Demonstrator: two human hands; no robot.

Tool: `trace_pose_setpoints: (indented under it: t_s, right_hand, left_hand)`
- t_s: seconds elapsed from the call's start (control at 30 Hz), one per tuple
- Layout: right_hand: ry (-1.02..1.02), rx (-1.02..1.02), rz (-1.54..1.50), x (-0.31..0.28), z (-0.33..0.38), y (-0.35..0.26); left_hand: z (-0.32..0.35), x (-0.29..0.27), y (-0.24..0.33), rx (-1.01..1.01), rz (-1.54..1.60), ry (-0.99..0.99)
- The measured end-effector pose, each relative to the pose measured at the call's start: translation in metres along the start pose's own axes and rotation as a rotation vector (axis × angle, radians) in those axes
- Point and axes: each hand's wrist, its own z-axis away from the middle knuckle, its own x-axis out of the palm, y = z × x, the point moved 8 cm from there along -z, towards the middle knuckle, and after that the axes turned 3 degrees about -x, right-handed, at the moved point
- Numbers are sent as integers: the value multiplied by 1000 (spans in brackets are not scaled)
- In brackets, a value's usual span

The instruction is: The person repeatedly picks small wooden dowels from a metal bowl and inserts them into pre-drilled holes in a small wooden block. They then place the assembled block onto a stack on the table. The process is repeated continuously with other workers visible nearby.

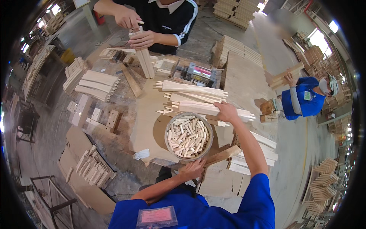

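My right hand (227,111) reaches forward and closes on a pale wooden slat (198,108) with dowel pins at its ends. It lies in a loose pile of similar slats (190,87) on the workbench (146,114). Just in front of the pile stands a round bowl (166,138) full of short wooden dowels (188,137). My left hand (192,170) rests flat at the bench's near edge below the bowl. Its fingers are spread and touch the end of a wooden bar (225,154).
Across the bench a person in a black top holds upright wooden pieces (142,51). A power tool (198,74) lies behind the slats. More slats (97,84) and drilled blocks (112,119) lie on the left. A person in blue (305,99) carries wood at right. Board stacks (236,47) stand beyond.
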Motion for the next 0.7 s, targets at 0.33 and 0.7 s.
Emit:
trace_pose_setpoints:
  t_s: [0.33,0.7]
  right_hand:
    - [326,-300,-327,0,-9,-1]
    - [171,185,-15,160,318,63]
  left_hand:
    - [62,-161,49,89,204,345]
    - [38,-206,47,-46,93,575]
